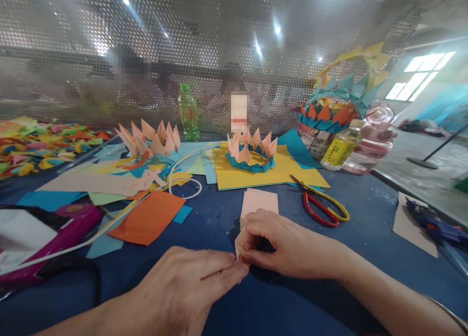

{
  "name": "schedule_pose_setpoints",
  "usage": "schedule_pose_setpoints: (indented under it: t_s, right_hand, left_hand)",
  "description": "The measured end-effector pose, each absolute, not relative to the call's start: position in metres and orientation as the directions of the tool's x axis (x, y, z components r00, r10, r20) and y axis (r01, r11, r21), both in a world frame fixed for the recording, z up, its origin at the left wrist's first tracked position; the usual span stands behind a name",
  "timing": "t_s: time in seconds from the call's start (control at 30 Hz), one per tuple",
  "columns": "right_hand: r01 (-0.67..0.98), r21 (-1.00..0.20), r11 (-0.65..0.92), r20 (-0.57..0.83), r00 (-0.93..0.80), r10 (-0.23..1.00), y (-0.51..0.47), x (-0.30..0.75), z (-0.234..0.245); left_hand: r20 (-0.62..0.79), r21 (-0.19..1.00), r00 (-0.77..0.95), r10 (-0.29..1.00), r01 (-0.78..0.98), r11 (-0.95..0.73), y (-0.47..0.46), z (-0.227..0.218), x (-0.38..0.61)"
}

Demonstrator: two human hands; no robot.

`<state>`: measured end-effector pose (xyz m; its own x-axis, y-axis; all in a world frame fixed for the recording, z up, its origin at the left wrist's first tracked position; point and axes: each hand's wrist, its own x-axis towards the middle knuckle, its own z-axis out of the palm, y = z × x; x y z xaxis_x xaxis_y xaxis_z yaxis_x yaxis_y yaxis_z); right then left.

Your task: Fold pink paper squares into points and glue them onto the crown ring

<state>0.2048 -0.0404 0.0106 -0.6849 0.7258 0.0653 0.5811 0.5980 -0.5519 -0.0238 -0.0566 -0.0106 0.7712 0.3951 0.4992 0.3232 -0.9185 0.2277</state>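
Observation:
Both my hands meet near the front of the blue table (365,214), pinching a small folded piece of pale pink paper (240,242). My left hand (183,287) has its fingertips pressed on the paper's lower corner. My right hand (288,246) curls over the paper, fingers closed on its fold. Just beyond lies a small stack of pale pink paper squares (259,201). Most of the folded piece is hidden under my right hand.
Red and yellow scissors (321,204) lie to the right. A pink-and-teal paper crown (251,153) sits on yellow sheets; another pink crown (149,138), orange paper (149,219), a magenta glue gun (54,238), bottles (188,111) and a paper basket (336,107) surround them.

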Motion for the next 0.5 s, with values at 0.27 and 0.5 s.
schedule_pose_setpoints:
  t_s: [0.27, 0.5]
  right_hand:
    - [0.587, -0.570, 0.575, 0.051, -0.673, 0.738, -0.042, 0.204, 0.010]
    - [0.592, -0.671, 0.446, 0.023, -0.584, 0.811, -0.041, 0.208, 0.005]
  left_hand:
    - [0.578, 0.077, 0.769, 0.274, 0.283, -0.956, -0.055, -0.012, -0.015]
    - [0.570, 0.032, 0.783, 0.252, 0.285, -0.958, -0.056, -0.016, -0.013]
